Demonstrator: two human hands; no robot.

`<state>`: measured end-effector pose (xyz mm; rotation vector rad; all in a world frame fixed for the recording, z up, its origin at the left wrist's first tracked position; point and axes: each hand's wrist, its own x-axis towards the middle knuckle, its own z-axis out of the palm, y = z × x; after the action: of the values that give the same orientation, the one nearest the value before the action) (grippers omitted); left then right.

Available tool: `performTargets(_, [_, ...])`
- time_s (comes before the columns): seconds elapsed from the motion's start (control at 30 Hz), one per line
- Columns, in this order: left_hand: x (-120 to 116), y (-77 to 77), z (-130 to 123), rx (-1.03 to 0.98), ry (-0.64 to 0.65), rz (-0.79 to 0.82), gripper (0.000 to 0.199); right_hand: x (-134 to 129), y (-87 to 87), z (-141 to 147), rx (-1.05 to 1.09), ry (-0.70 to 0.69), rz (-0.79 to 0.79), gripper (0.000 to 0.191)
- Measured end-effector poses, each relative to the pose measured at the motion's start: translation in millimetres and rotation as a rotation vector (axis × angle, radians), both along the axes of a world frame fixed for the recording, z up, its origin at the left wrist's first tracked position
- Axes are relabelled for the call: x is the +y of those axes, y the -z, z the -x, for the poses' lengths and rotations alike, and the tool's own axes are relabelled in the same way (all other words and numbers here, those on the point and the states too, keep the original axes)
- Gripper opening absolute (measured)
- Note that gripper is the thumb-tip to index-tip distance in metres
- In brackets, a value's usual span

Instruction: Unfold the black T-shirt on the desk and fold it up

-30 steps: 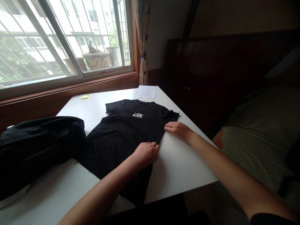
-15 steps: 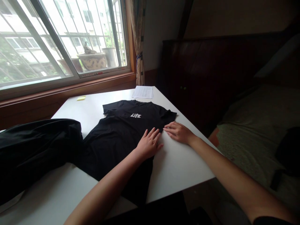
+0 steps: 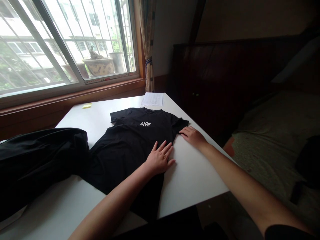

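Note:
A black T-shirt (image 3: 125, 140) with white lettering on its chest lies spread out on the white table (image 3: 192, 173), its neck toward the far end. My left hand (image 3: 160, 158) rests flat on the shirt's right side, fingers spread, with the thumb over the table at the shirt's edge. At the lower edge of the right sleeve is my right hand (image 3: 192, 136), its fingers close together and touching the cloth. Whether any fabric is pinched between those fingertips cannot be made out.
A heap of black cloth (image 3: 45, 160) covers the table's left side. Paper sheets (image 3: 153, 99) lie at the far end and a yellow note (image 3: 87, 106) at the far left. A window and a curtain (image 3: 149, 50) stand behind.
My right hand has moved a little up and to the right, from the shirt's side to the sleeve edge. My left hand has shifted slightly down, its fingers spread wider.

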<state>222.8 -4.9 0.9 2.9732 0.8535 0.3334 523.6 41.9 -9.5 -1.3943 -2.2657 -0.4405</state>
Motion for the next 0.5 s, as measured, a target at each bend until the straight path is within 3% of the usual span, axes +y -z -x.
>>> performTargets(0.23, [-2.9,-2.3,8.1,-0.006,0.052,0.026,0.063,14.2,-8.4,-15.2,-0.252,0.021,-0.026,0.024])
performTargets(0.5, [-6.5,-3.9,9.5,0.006,0.04,0.043,0.065,-8.3,-8.0,-14.8,-0.097,-0.009,0.004,0.033])
